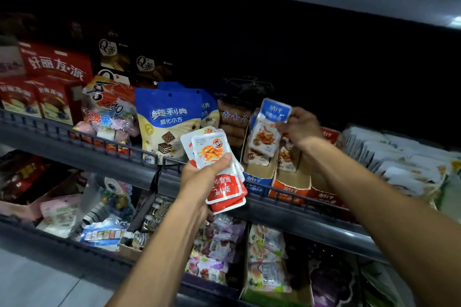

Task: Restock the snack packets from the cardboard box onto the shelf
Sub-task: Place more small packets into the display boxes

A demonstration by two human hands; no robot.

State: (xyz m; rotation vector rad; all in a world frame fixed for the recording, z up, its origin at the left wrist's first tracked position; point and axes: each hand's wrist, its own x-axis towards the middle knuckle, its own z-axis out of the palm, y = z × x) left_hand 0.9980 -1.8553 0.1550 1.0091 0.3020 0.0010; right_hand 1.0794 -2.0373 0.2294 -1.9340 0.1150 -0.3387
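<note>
1. At the far left of the shelf [82,154] stand red boxes [56,67], then a clear sweets bag [109,112] and a blue wafer pouch [167,119]; these are not mine to touch, so I hold clear of them.
2. My left hand [199,179] grasps a fanned stack of red packets [219,172], thumb pressed across the top one; I hold them in front of the shelf rail as a ready supply, I judge, so the other hand can draw from them.
3. My right hand [299,127] pinches blue packets [268,129] by their upper corner, upright over the blue display tray [257,179]; held so, they should slide in standing behind those already there.
4. The orange tray [290,184] just beside it looks part-filled; the red packets likely belong further right.
5. The cardboard box itself is out of view.
</note>
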